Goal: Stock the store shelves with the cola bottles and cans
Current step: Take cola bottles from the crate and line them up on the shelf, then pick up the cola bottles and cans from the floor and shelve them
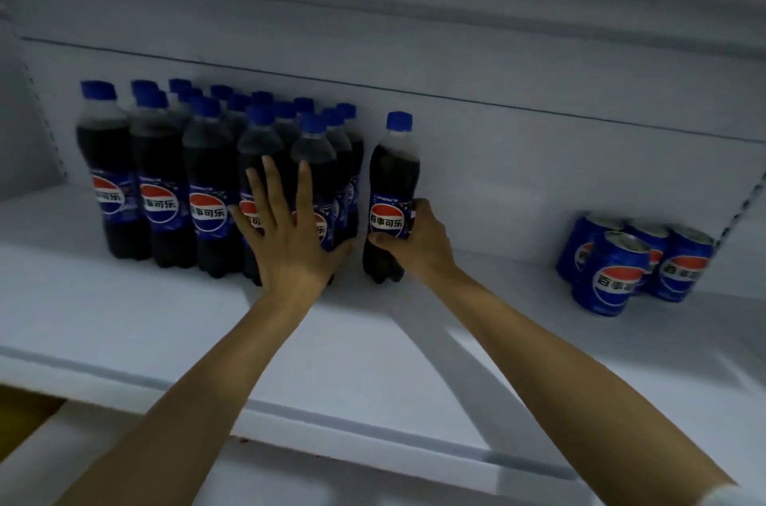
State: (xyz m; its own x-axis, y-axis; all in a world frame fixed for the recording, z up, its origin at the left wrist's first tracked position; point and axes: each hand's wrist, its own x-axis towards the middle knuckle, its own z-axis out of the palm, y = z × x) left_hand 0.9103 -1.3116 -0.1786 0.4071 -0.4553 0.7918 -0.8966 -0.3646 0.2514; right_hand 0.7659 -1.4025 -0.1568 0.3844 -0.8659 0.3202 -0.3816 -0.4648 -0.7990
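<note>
Dim, bluish feed on my end. Two soft diagonal shadows cross the shelf (124,319). Everything reads slightly smeared, worst along the top edge. Wide-angle bowing bends the shelf lines. Faint sheen on the cans (609,277).

shop: shelf (373,339) w/ cola bottles (207,182), cans (609,277)

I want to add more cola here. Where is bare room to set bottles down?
The widest bare patch of the shelf lies between the single cola bottle in the right hand and the cola cans. The front strip is bare too, crossed by both forearms. Crowded: the bottle cluster at left, where the left hand presses.
</note>
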